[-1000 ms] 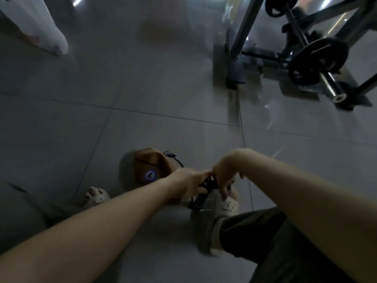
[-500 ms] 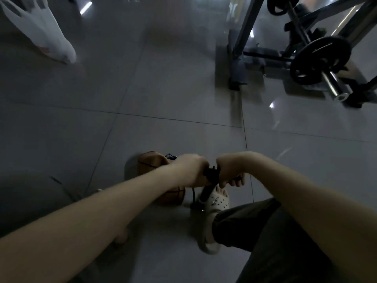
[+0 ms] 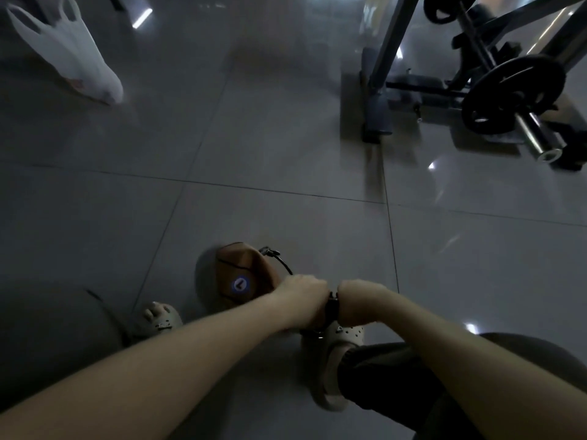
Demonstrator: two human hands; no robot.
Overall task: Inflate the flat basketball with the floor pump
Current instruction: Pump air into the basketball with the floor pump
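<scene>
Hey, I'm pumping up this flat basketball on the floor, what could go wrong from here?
The basketball lies loose on the floor, so the hose may tug its connector out. Only the right clog appears to steady the pump; it may tip while the left hand and right hand grip it close together.

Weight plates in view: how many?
2. The large plate sits on the bar at far right; the small plate is cut by the top edge. More may be hidden.
</scene>
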